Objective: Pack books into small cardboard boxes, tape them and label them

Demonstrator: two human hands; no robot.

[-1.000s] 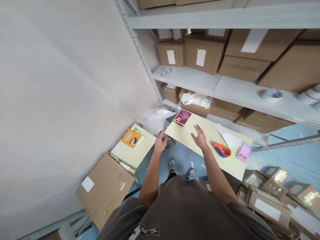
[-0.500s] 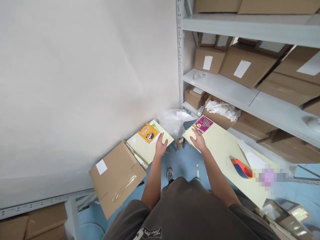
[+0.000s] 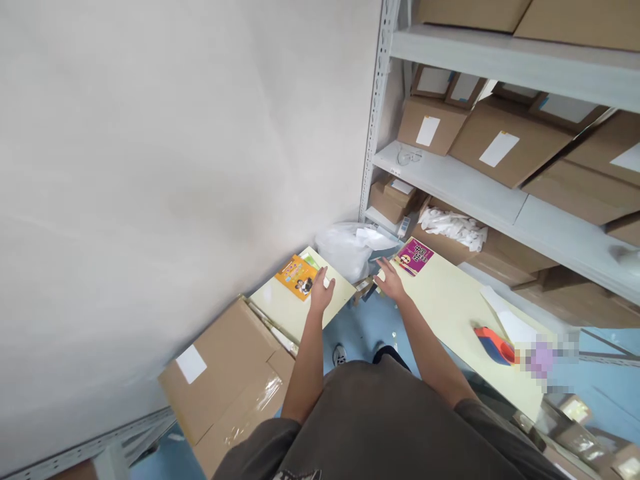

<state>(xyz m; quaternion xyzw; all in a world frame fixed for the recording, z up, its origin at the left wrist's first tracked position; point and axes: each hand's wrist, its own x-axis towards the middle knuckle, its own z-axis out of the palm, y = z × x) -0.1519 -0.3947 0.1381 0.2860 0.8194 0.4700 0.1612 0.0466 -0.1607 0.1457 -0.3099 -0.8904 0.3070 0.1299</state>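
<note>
**Fig. Head view, person standing btw. two pale-yellow tables, seen from beside them.**

**(a) Change vs. 1 s ago.** Both hands were then raised in the gap btw. the tables. L hand [image 3: 320,293] has since gone fwd onto the small table [image 3: 283,312], fingers spread and holding nothing. Its fingertips lie just beside the orange book [image 3: 297,276]; touching or a hair apart cannot be told. R hand [image 3: 390,283] has slid from mid-table to the near-left corner of the long table [image 3: 450,303]. It is palm down, fingers loose and empty, near the magenta book [image 3: 414,257] but apart from it. Neither book has shifted on its table. The view has swung left, so more wall shows and the tape rolls on the shelf rack [image 3: 450,175] have left frame.

**(b) Meaning for the work in hand.** Judged from the hands alone, each is now closer to a book than before, and no grasp is made yet.

**(c) Hidden / unclear.**
- Whether either palm presses the tabletop or hovers just above it: not resolvable.
- A green edge peeks from under the orange book; what it belongs to is covered.
- White plastic bag [image 3: 347,248] btw. the tables: contents not visible.
- A pixelated patch [image 3: 543,357] beside the tape dispenser [image 3: 493,341] masks whatever lies there.
- Person's legs and feet are mostly behind the shirt; one shoe [image 3: 339,353] shows.
- Cardboard box [image 3: 225,373] on the floor is cut by the shirt; the small boxes at lower R are cut by the frame edge.
</note>
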